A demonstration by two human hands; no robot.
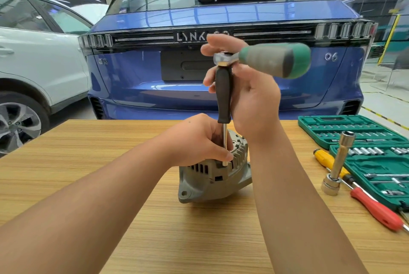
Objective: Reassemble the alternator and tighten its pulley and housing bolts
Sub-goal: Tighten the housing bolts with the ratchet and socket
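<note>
A grey alternator [205, 183] stands on the wooden table [88, 163]. A black-handled driver [223, 94] stands upright on it, its steel shaft reaching down to the top of the housing. A ratchet with a green and grey handle [274, 60] sits on the driver's top end and points right. My left hand [199, 141] grips the top of the alternator, fingers curled beside the shaft. My right hand [245, 87] holds the driver's black handle just under the ratchet head. The bolt under the shaft tip is hidden.
An open green socket set case [345, 127] lies at the right. Beside it stand a long socket on an extension [338, 163] and lie a yellow-handled [325, 157] and a red-handled screwdriver [376, 209]. A blue car [221, 19] stands just behind the table, a white car [33, 52] at the left.
</note>
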